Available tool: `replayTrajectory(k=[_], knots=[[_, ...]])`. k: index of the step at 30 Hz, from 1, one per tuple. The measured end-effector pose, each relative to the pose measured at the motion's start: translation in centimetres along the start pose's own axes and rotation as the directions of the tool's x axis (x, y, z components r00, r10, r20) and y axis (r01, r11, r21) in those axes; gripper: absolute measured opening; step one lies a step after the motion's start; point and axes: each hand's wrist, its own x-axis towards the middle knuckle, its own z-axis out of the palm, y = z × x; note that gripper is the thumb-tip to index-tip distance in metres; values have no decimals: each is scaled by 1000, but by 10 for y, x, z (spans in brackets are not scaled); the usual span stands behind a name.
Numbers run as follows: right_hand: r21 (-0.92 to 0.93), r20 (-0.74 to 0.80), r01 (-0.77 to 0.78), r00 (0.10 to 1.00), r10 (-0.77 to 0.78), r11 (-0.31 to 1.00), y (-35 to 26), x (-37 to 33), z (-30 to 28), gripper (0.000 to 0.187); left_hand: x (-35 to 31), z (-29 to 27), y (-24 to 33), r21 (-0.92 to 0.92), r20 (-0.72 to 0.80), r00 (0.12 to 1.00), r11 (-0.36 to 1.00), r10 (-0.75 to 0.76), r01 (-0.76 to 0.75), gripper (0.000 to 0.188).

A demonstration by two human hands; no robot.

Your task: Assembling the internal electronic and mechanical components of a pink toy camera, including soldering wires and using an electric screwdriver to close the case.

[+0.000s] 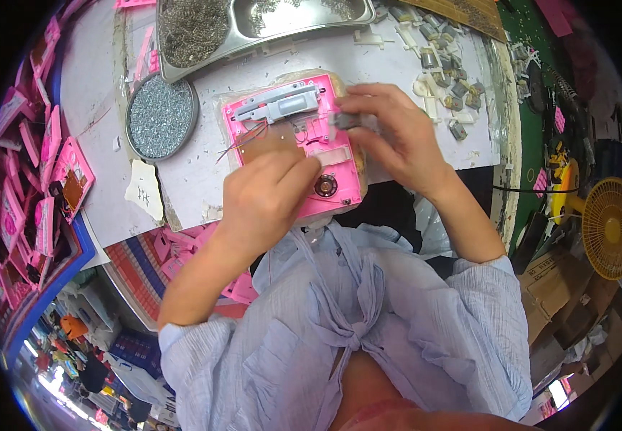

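A pink plastic casing (340,183) lies open on the white work table (103,115), with a grey and white mechanism (282,103) at its far end, a brown circuit board, thin wires and a small round speaker (325,186). My left hand (264,194) rests on the casing's near left part, fingers pressing on the board area. My right hand (390,129) is over the casing's right edge and pinches a small grey motor-like part (347,120) between fingers and thumb.
A round tin of small screws (160,116) sits left of the casing. A metal tray (253,29) with tiny metal parts stands at the far edge. Several grey and white small parts (447,79) lie at the right. More pink casings (31,172) pile up at the left. A yellow fan (609,226) stands at the right.
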Motion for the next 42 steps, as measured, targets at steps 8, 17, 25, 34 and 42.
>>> replayTrajectory(k=[8, 17, 25, 34, 42], knots=[[-201, 68, 77, 996, -64, 977, -4, 18, 12, 26, -28, 11, -2, -79, -55, 997, 996, -50, 45, 24], [-289, 174, 64, 985, -13, 955, -12, 28, 7, 21, -31, -5, -27, 236, -248, 926, 909, -285, 343, 12], [-323, 150, 192, 977, -150, 927, -34, 41, 7, 27, -46, 10, -8, 105, -230, 930, 943, -285, 315, 15], [-221, 281, 414, 894, -349, 883, -33, 64, 49, 15, -42, 7, -7, 44, -312, 899, 940, -308, 337, 11], [-221, 235, 498, 862, -450, 839, -27, 67, 54, 17, -38, -14, -6, 2, -376, 862, 930, -340, 368, 28]])
